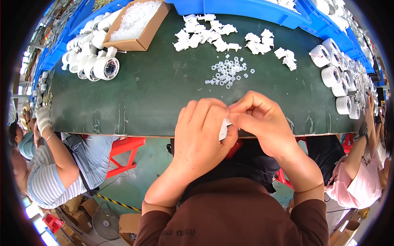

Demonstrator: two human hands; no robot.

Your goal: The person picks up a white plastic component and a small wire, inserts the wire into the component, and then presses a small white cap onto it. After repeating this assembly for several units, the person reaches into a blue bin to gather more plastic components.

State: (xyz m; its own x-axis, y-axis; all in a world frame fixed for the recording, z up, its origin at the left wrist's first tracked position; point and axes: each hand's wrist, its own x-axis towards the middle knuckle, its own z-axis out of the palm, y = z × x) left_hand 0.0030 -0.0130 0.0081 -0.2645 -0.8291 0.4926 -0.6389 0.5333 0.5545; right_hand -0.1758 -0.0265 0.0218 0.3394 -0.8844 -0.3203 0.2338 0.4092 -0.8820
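Note:
My left hand is closed around a small white plastic part, of which only one end shows beside the thumb. My right hand meets it at the fingertips, thumb and forefinger pinched together; whatever lies between them is hidden. Both hands are above the near edge of the green table. Beyond them lies a loose pile of small clear plastic rings. Farther back, white plastic parts are scattered in a heap, with smaller groups of white parts to the right.
An open cardboard box of clear rings stands back left, beside stacked white round housings. More round housings line the right side. Blue bins border the back. Co-workers sit left and right.

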